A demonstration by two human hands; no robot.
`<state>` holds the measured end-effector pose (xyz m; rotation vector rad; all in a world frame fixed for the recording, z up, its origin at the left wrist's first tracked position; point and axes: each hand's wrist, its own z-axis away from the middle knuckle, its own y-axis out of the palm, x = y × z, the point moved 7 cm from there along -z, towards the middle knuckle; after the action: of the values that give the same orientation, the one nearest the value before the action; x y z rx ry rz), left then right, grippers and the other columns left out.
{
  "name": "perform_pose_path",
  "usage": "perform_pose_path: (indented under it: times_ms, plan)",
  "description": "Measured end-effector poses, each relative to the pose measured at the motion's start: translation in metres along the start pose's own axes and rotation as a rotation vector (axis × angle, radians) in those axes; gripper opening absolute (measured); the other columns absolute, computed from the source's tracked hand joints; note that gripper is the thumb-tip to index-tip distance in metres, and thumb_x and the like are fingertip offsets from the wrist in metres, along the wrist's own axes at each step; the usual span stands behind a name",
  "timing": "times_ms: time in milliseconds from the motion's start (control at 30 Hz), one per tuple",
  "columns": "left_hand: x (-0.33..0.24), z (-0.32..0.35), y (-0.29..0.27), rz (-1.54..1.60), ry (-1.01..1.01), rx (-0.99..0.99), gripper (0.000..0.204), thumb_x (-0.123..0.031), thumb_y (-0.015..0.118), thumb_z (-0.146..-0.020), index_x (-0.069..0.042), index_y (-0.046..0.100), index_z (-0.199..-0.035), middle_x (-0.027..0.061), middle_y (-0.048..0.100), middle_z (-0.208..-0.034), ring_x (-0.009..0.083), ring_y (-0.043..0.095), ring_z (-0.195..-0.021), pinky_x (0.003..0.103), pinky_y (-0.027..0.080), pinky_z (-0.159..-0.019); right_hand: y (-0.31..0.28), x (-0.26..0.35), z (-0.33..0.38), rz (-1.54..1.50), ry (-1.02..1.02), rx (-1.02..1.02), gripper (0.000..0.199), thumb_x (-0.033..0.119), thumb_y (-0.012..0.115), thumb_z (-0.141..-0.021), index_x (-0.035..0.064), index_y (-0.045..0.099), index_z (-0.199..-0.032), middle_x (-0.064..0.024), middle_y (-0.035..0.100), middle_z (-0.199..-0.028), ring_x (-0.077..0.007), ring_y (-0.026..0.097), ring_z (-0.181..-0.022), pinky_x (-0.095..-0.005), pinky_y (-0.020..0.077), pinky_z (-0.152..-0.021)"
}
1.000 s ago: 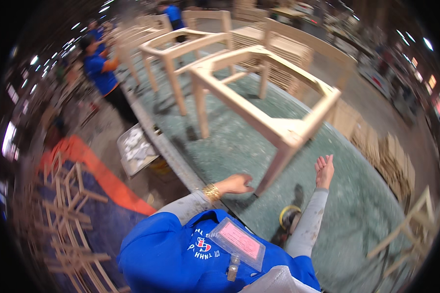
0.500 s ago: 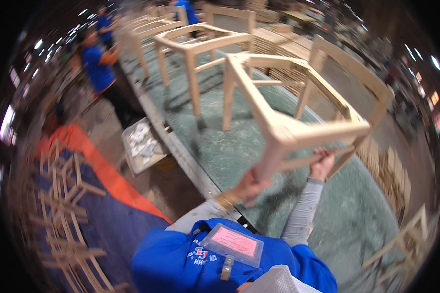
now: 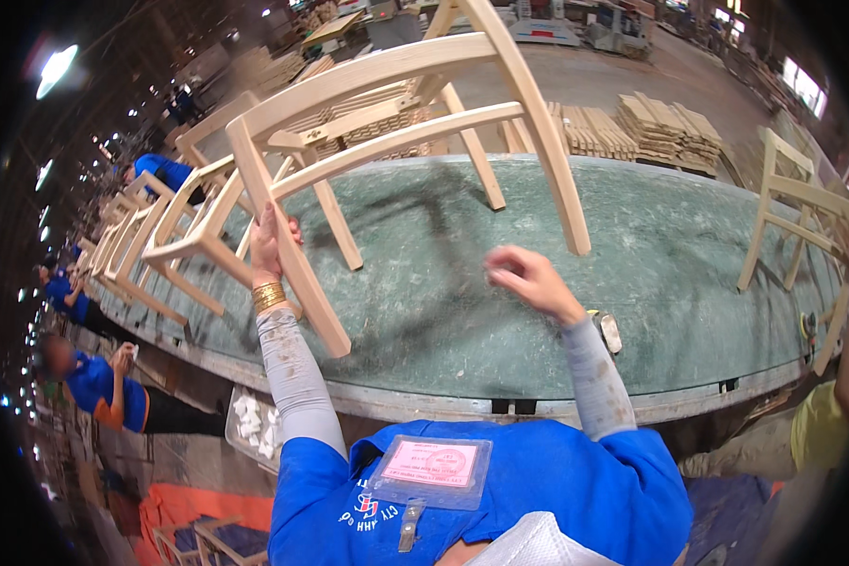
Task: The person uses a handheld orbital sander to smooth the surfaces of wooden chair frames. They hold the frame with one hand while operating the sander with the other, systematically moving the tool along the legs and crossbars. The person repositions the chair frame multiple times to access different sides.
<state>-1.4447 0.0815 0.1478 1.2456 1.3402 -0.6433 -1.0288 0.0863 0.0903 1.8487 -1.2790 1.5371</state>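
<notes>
A pale, unfinished wooden chair frame (image 3: 401,146) fills the upper middle, over the green worktable (image 3: 670,363). My left hand (image 3: 267,247) is closed around its near left leg, just below the side where the lower rung joins. Whether that leg's foot touches the tabletop I cannot tell. Off to the right of that leg, my right hand (image 3: 536,283) hovers above the table, its fingers loosely bent, slightly blurred and apart from the chair. Nothing shows in it. Beside my right forearm lies a small pale object (image 3: 611,333) with a dark and yellow edge.
More wooden chair frames (image 3: 184,226) line the table's left part. Another chair (image 3: 802,203) stands at the right end, near a person in yellow-green (image 3: 821,424). A co-worker (image 3: 108,391) stands at left by a tub of white pieces (image 3: 253,423). Stacked boards (image 3: 665,132) lie beyond.
The view has swung right. My right hand has let go of the chair's rung and moved away from it. My left hand now grips a chair leg, and the chair is turned differently.
</notes>
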Motion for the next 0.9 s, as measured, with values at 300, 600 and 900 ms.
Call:
perform_pose_path:
  times_ms: [300,600,900]
  plan:
    - [-0.008,-0.025,0.005,-0.010,-0.056,0.006,0.044,-0.046,0.059,-0.088,-0.007,0.043,-0.099,0.0084,0.053,-0.064,0.0161,0.054,-0.049,0.028,0.048,-0.044,-0.128,-0.184,0.226,1.002,0.771,-0.506,0.094,0.024,0.081,-0.063,0.0229,0.027,-0.141,-0.0151,0.049,-0.119,-0.0385,0.056,-0.098,-0.0443,0.0482,-0.081]
    - [-0.006,-0.022,-0.002,-0.050,-0.076,-0.037,0.047,-0.050,0.057,-0.088,-0.006,0.045,-0.100,0.0079,0.053,-0.065,0.0164,0.053,-0.049,0.028,0.048,-0.044,-0.159,-0.175,0.205,0.843,0.775,-0.504,0.079,0.021,0.081,-0.062,0.0230,0.046,-0.132,-0.0162,0.055,-0.106,-0.0364,0.057,-0.097,-0.0450,0.0484,-0.081]
    - [-0.007,0.009,0.008,-0.094,0.017,-0.059,0.047,-0.048,0.057,-0.088,-0.003,0.045,-0.098,0.0085,0.053,-0.064,0.0162,0.053,-0.048,0.028,0.048,-0.044,-0.215,0.109,0.009,0.639,-0.237,-0.789,0.066,0.014,0.078,-0.066,0.0202,0.053,-0.127,-0.0130,0.057,-0.107,-0.0277,0.059,-0.096,-0.0388,0.0486,-0.083]
